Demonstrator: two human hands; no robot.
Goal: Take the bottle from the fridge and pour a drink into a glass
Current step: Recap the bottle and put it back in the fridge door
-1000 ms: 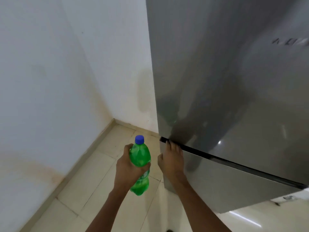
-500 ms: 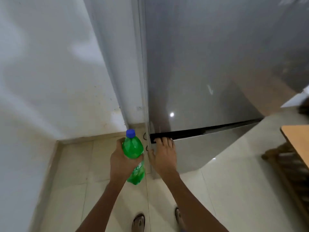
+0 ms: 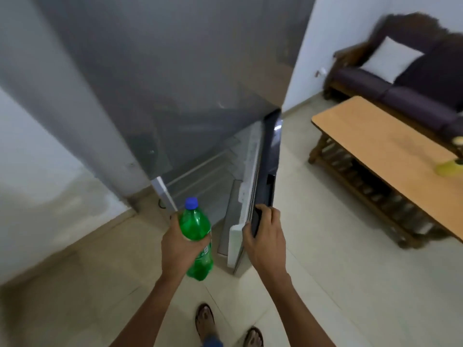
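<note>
Pale floor tiles surround the fridge [image 3: 175, 83], its lower door [image 3: 265, 171] open. Left hand [image 3: 179, 249] fingers wrap the green bottle [image 3: 196, 236]; right hand [image 3: 266, 236] fingers curl over the door edge. Fetching seems done; next, shut it and find a glass, possibly on the blurred table [image 3: 375, 136] at right.

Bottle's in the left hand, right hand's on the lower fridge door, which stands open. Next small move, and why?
Probably swing the lower fridge door shut with the right hand, whose grip is on the door's edge. The left hand already holds the capped green bottle clear of the opening, so nothing blocks the door. Pouring likely needs both hands free of it.
</note>
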